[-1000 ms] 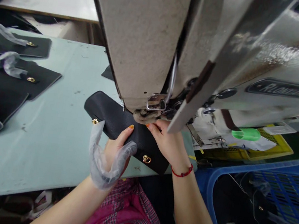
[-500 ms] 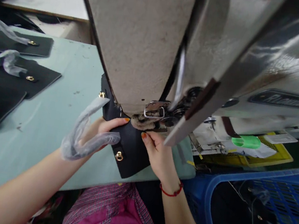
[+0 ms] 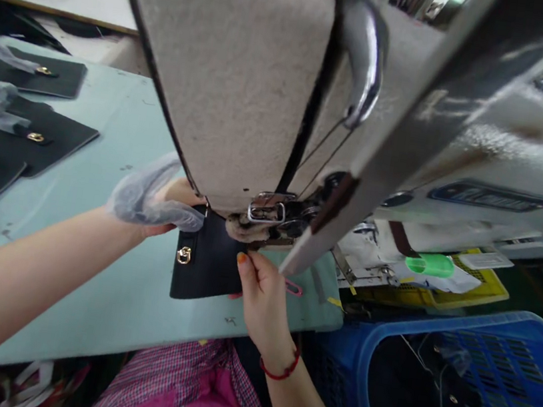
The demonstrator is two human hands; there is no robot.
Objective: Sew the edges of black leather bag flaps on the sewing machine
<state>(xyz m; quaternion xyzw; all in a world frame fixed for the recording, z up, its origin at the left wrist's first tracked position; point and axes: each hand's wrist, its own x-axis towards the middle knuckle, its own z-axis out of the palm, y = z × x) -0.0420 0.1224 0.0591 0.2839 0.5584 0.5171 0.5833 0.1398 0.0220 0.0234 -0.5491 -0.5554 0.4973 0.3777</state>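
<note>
Your right hand (image 3: 262, 303) is closed on the near edge of the black leather panel (image 3: 207, 265), with its fingertips pinching the leather beside the needle area, a grip that seems meant to steer the panel from close by. Your left hand (image 3: 155, 204) is bundled in clear plastic film (image 3: 150, 203) and reaches to the panel's far side, partly behind the sewing machine head (image 3: 229, 69), so you cannot tell whether it is gripping or only steadying. The film probably keeps the hand from marking the leather. The panel lies flat on the pale green bench (image 3: 88, 285), its inner end tucked under the presser foot (image 3: 250, 231), and its gold ring fitting (image 3: 184, 256) sits clear of the foot, likely so the metal stays out of the machine's path. More black panels (image 3: 24, 128) with gold fittings lie in a row to your left, within easy reach, some with film on them. To your right, a blue plastic crate (image 3: 437, 321) holds dark pieces, placed close beside your seat, and a pink clip (image 3: 292, 288) lies on the bench just by your right hand.
</note>
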